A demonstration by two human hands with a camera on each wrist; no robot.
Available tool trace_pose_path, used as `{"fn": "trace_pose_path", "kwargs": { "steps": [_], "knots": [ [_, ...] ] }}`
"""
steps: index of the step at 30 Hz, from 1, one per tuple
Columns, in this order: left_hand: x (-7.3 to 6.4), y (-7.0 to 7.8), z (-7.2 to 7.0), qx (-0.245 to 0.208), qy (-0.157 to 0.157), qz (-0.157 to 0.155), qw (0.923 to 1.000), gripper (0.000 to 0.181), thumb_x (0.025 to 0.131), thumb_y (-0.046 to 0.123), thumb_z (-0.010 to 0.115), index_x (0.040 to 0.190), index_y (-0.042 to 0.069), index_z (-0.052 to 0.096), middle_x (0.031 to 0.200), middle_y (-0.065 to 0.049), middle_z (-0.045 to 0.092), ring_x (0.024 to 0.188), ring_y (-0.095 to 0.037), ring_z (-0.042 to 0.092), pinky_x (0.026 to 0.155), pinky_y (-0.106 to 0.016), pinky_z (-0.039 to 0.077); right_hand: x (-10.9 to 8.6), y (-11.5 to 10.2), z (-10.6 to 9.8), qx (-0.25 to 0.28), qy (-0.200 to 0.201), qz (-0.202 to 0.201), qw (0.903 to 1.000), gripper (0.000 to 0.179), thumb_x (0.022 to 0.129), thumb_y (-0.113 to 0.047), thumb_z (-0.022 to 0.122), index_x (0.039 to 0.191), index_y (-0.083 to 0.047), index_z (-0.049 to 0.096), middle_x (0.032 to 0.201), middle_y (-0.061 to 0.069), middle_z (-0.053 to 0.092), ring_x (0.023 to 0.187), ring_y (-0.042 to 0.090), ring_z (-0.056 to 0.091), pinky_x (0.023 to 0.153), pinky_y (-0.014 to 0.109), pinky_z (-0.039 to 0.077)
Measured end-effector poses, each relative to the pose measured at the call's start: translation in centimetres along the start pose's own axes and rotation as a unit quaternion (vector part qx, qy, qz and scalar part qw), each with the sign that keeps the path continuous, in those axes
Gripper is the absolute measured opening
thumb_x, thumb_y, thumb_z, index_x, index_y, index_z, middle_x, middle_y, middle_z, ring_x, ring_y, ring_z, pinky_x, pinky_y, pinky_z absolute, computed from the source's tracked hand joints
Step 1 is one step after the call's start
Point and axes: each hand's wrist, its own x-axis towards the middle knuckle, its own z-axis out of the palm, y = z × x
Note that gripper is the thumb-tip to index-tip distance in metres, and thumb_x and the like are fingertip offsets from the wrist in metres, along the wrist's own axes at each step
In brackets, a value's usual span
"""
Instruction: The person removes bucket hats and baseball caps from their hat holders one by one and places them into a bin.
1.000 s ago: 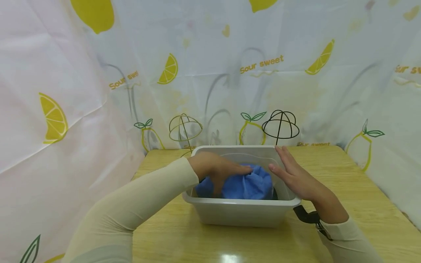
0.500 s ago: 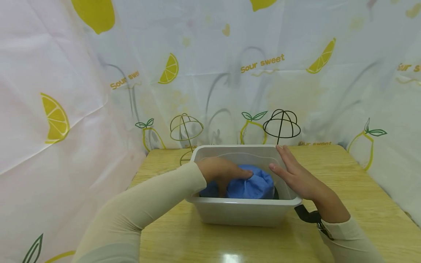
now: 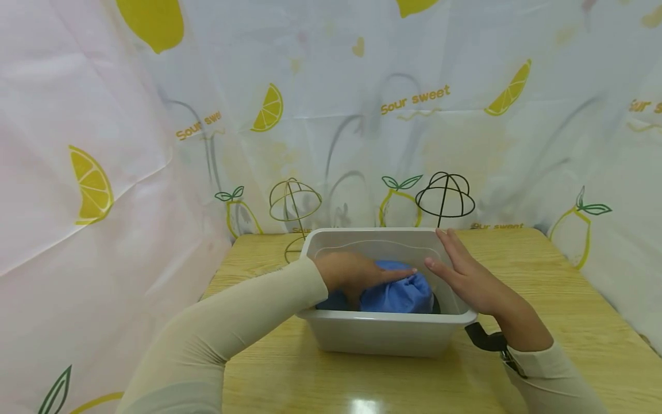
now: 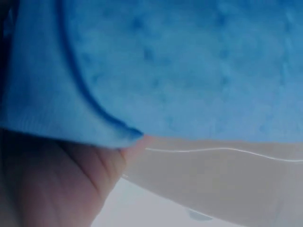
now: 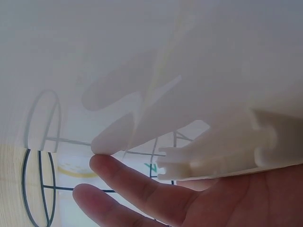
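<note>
In the head view, a blue hat (image 3: 398,296) lies crumpled inside a light grey plastic bin (image 3: 388,333). My left hand (image 3: 354,275) reaches in over the bin's left side and rests on the hat, index finger stretched across its top and thumb pointing down. The left wrist view is mostly filled by stitched blue fabric of the hat (image 4: 189,71), which partly covers the left hand (image 4: 61,179). My right hand (image 3: 473,282) lies flat along the bin's right rim with straight fingers, its thumb above the opening. The right wrist view shows these fingers (image 5: 137,189) beside the bin's glossy wall (image 5: 118,47).
A gold wire hat stand (image 3: 295,201) and a black one (image 3: 445,195) rise behind the bin. Something dark shows in the bin at the hat's right edge. Underneath is a wood-grain table (image 3: 279,368), against a lemon-print sheet (image 3: 331,69).
My left hand has slid right over the hat, and its index finger now reaches farther across the top. My right hand has stayed at the bin's rim.
</note>
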Motion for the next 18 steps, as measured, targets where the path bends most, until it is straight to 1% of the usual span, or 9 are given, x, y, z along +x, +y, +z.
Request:
{"fn": "trace_pose_path", "kwargs": {
  "steps": [1, 2, 3, 4, 6, 8, 12, 17, 18],
  "knots": [
    [0.09, 0.0, 0.08, 0.002, -0.001, 0.002, 1.0, 0.145, 0.072, 0.029, 0.097, 0.16, 0.053, -0.015, 0.149, -0.005, 0.059, 0.095, -0.02, 0.066, 0.088, -0.035, 0.057, 0.02, 0.0, 0.02, 0.0, 0.0, -0.001, 1.0, 0.078, 0.109, -0.047, 0.045, 0.168, -0.028, -0.002, 0.173, 0.01, -0.017, 0.156, 0.053, -0.004, 0.104, 0.087, 0.021],
    [0.17, 0.04, 0.11, 0.009, -0.002, 0.006, 0.9999, 0.143, 0.072, 0.029, 0.097, 0.159, 0.056, -0.014, 0.157, -0.001, 0.051, 0.095, -0.02, 0.066, 0.085, -0.035, 0.057, 0.05, -0.01, 0.04, 0.0, 0.001, -0.001, 1.0, 0.078, 0.109, -0.047, 0.046, 0.168, -0.027, -0.002, 0.173, 0.01, -0.017, 0.157, 0.052, -0.005, 0.105, 0.086, 0.02],
    [0.22, 0.09, 0.14, 0.015, -0.004, 0.008, 0.9998, 0.141, 0.073, 0.03, 0.097, 0.158, 0.059, -0.012, 0.164, 0.003, 0.042, 0.095, -0.02, 0.065, 0.083, -0.035, 0.057, 0.08, -0.01, 0.07, 0.0, 0.001, -0.002, 1.0, 0.079, 0.109, -0.046, 0.046, 0.168, -0.027, -0.002, 0.173, 0.01, -0.017, 0.157, 0.051, -0.005, 0.105, 0.086, 0.019],
    [0.31, 0.17, 0.13, 0.024, -0.006, 0.009, 0.9996, 0.139, 0.073, 0.032, 0.096, 0.158, 0.061, -0.011, 0.169, 0.008, 0.032, 0.099, -0.02, 0.064, 0.083, -0.035, 0.057, 0.09, 0.03, 0.08, 0.0, 0.002, -0.002, 1.0, 0.079, 0.109, -0.046, 0.046, 0.168, -0.027, -0.002, 0.173, 0.01, -0.017, 0.157, 0.051, -0.006, 0.106, 0.086, 0.017],
    [0.43, 0.32, 0.15, 0.032, -0.015, 0.009, 0.9993, 0.134, 0.075, 0.033, 0.095, 0.156, 0.064, -0.008, 0.172, 0.009, 0.022, 0.1, -0.02, 0.064, 0.081, -0.034, 0.057, 0.1, 0.03, 0.09, 0.0, 0.003, -0.003, 1.0, 0.079, 0.109, -0.046, 0.047, 0.168, -0.026, -0.002, 0.173, 0.01, -0.017, 0.158, 0.049, -0.007, 0.108, 0.085, 0.015],
    [0.49, 0.49, 0.14, 0.034, -0.021, 0.01, 0.9991, 0.13, 0.078, 0.032, 0.093, 0.156, 0.065, -0.006, 0.174, 0.008, 0.013, 0.097, -0.02, 0.064, 0.076, -0.032, 0.056, 0.1, 0.0, 0.1, 0.001, 0.002, -0.003, 1.0, 0.08, 0.109, -0.047, 0.047, 0.168, -0.026, -0.002, 0.173, 0.009, -0.017, 0.158, 0.049, -0.008, 0.108, 0.085, 0.013],
    [0.47, 0.67, 0.11, 0.014, -0.036, 0.003, 0.9992, 0.127, 0.081, 0.028, 0.091, 0.154, 0.068, -0.005, 0.175, 0.007, 0.004, 0.082, -0.02, 0.063, 0.066, -0.029, 0.053, 0.11, -0.11, 0.07, 0.002, 0.0, -0.002, 1.0, 0.08, 0.109, -0.047, 0.047, 0.168, -0.026, -0.002, 0.173, 0.01, -0.018, 0.157, 0.049, -0.009, 0.108, 0.086, 0.013],
    [0.41, 0.86, 0.16, 0.017, -0.04, 0.0, 0.9991, 0.124, 0.083, 0.027, 0.09, 0.155, 0.067, -0.004, 0.176, 0.003, -0.001, 0.072, -0.019, 0.062, 0.06, -0.027, 0.052, 0.04, -0.04, 0.01, 0.0, -0.001, 0.003, 1.0, 0.08, 0.109, -0.048, 0.047, 0.168, -0.027, -0.002, 0.173, 0.009, -0.018, 0.157, 0.05, -0.008, 0.107, 0.086, 0.015],
    [0.42, 0.93, 0.25, 0.021, -0.039, -0.001, 0.999, 0.125, 0.083, 0.027, 0.09, 0.155, 0.067, -0.004, 0.176, 0.003, -0.003, 0.07, -0.018, 0.061, 0.058, -0.027, 0.052, 0.0, 0.0, 0.03, -0.001, -0.002, 0.004, 1.0, 0.08, 0.109, -0.048, 0.046, 0.168, -0.027, -0.002, 0.173, 0.01, -0.018, 0.157, 0.051, -0.007, 0.106, 0.086, 0.017]
  ]
}}
